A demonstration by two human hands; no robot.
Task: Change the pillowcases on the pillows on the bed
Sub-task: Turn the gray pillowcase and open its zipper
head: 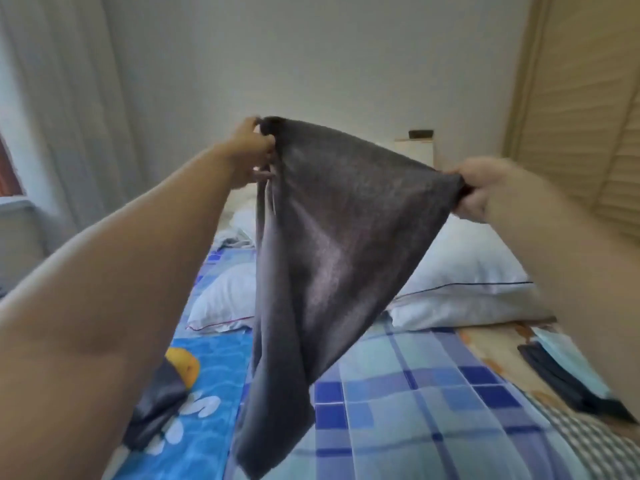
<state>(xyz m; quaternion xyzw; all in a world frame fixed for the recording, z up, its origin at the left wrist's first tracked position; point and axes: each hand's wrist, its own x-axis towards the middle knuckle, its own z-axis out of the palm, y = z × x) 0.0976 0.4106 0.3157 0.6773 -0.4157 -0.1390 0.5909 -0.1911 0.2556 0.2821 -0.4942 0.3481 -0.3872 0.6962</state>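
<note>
Both hands, left hand [251, 150] and right hand [476, 188], pinching grey pillowcase [329, 254] corners, held up. White pillows [460, 271] bare, so covering still left.

I hold the dark grey fabric pillowcase [322, 258] up over the bed [415, 393], my left hand [247, 154] pinching its upper left corner and my right hand [485, 188] gripping its right corner, lower than the left. The cloth hangs between my hands, in front of both pillows. Behind it, the white pillow with red piping [221, 299] lies to the left on the bed, and the white pillow with dark piping [464, 275] lies to the right. The pale curtain [59, 109] hangs far left; the beige slatted wardrobe door [581, 98] stands right.
</note>
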